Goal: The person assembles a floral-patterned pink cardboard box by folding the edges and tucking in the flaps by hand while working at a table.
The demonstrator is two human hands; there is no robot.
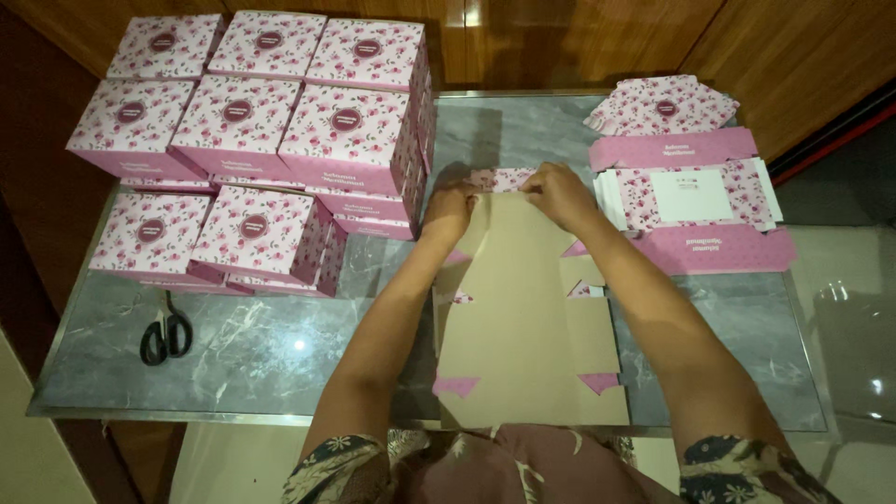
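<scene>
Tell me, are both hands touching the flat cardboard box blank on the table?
Touching. The head view shows the left hand and right hand pressing the far flap of the box blank.

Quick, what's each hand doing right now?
Left hand: closed on the far edge of the flat box blank, folding it.
Right hand: closed on the same edge, beside the left.

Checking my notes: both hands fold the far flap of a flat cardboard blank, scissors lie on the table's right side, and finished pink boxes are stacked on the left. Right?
Not quite: the head view shows the scissors on the table's left side, below the stacked boxes. The left hand and right hand do fold the blank's far flap.
</scene>
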